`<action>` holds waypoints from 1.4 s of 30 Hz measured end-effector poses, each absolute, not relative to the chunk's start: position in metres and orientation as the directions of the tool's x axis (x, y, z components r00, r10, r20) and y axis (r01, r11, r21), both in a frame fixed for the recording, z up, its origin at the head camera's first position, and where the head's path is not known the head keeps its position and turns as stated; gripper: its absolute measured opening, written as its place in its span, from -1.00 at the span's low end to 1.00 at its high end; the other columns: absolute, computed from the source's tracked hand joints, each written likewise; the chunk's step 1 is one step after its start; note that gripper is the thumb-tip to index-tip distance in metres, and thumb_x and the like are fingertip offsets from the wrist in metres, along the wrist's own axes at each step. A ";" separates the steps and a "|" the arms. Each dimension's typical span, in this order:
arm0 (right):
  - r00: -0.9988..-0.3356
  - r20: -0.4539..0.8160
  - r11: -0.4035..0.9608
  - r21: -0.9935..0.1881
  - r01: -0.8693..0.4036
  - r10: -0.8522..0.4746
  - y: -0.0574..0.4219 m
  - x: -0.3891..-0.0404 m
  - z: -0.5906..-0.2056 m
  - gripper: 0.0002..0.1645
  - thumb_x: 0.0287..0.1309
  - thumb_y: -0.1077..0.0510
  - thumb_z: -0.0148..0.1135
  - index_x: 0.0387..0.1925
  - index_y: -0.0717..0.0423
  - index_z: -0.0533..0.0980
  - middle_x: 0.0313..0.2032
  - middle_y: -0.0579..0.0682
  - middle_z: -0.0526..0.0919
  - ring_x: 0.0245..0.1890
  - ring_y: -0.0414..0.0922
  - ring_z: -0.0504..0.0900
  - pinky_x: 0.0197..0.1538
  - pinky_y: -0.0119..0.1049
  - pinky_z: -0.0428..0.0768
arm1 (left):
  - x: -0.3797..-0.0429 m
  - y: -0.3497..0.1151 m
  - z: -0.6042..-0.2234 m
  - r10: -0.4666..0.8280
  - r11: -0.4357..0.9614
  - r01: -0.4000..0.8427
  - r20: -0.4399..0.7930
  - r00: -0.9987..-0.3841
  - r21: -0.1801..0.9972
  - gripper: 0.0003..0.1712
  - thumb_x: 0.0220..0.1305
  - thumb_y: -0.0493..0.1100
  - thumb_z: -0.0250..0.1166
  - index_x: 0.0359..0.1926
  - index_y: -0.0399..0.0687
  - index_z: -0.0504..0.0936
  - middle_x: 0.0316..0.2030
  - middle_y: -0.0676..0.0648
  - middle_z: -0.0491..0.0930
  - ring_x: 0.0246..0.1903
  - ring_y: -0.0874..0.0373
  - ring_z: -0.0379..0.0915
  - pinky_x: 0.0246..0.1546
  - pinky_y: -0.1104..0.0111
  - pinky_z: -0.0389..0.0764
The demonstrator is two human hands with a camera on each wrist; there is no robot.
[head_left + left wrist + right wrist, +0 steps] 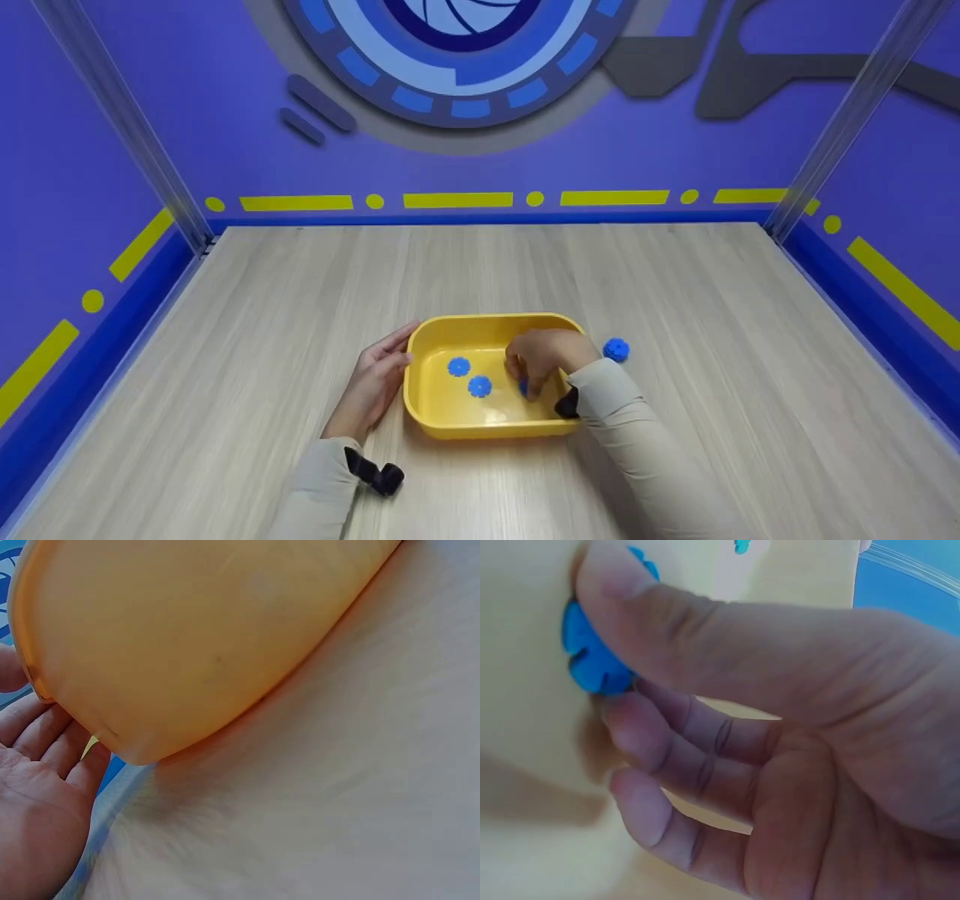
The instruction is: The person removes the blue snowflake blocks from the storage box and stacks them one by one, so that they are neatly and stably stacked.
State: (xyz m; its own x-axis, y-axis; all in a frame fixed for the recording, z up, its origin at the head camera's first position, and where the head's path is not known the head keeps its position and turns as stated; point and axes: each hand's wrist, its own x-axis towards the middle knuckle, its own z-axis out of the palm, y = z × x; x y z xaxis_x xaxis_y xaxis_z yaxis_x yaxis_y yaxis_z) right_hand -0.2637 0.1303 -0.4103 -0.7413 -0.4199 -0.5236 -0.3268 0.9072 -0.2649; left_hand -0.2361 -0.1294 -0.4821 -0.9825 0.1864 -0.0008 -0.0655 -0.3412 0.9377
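Note:
A yellow plastic basin [491, 430] rests on the table. My left hand [373, 384] holds its left end, the thumb at the rim and the fingers along the outer wall in the left wrist view. My right hand [541, 351] reaches inside the basin's right part. There its thumb and fingers pinch a blue notched disc [592, 652], partly covered by the thumb in the right wrist view. Two similar items, a blue snowflake disc [459, 366] and another snowflake disc [480, 386], lie flat on the basin floor, left of the right hand.
Outside the basin, just right of my right wrist, a small stack of blue discs [616, 349] sits on the wooden table [315, 285]. Blue panels [480, 169] with yellow marks enclose the table's back and sides.

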 end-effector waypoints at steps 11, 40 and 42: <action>-0.775 -0.469 0.903 -0.284 -0.323 -0.424 0.132 -0.263 -0.411 -0.76 -0.15 0.24 0.51 -0.47 0.06 0.55 -0.45 -0.14 0.51 -0.36 -0.15 0.42 -0.22 -0.29 0.44 | -0.237 -0.130 -0.488 0.207 -0.345 0.001 0.077 -0.975 0.939 -0.31 0.12 -0.44 0.10 0.33 -0.47 0.24 0.34 -0.31 0.29 0.24 0.21 0.32 0.14 0.50 0.47; -0.751 -0.422 0.858 -0.331 -0.393 -0.507 0.135 -0.265 -0.402 -0.91 -0.03 0.26 0.42 -0.46 0.02 0.66 -0.43 -0.14 0.67 -0.43 -0.24 0.52 -0.28 -0.33 0.58 | -0.236 -0.129 -0.481 0.185 -0.359 -0.065 0.003 -0.983 0.931 -0.32 0.13 -0.52 0.01 0.34 -0.45 0.23 0.38 -0.32 0.22 0.33 0.11 0.22 0.20 0.46 0.44; -0.755 -0.418 0.858 -0.338 -0.387 -0.505 0.136 -0.264 -0.400 -0.90 -0.02 0.26 0.41 -0.47 0.01 0.65 -0.45 -0.15 0.64 -0.44 -0.23 0.50 -0.30 -0.34 0.55 | -0.236 -0.129 -0.481 0.187 -0.355 -0.067 0.001 -0.982 0.933 -0.32 0.13 -0.52 0.00 0.35 -0.46 0.22 0.39 -0.32 0.21 0.36 0.07 0.17 0.22 0.44 0.42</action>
State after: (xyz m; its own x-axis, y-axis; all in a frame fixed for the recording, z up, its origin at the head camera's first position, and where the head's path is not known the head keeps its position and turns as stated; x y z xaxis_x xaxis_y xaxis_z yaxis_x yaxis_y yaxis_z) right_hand -0.2644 0.1355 -0.4001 -0.7553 -0.5051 -0.4176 -0.3869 0.8579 -0.3379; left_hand -0.2356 -0.1293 -0.4811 -0.9823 0.1875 0.0011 -0.0667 -0.3548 0.9326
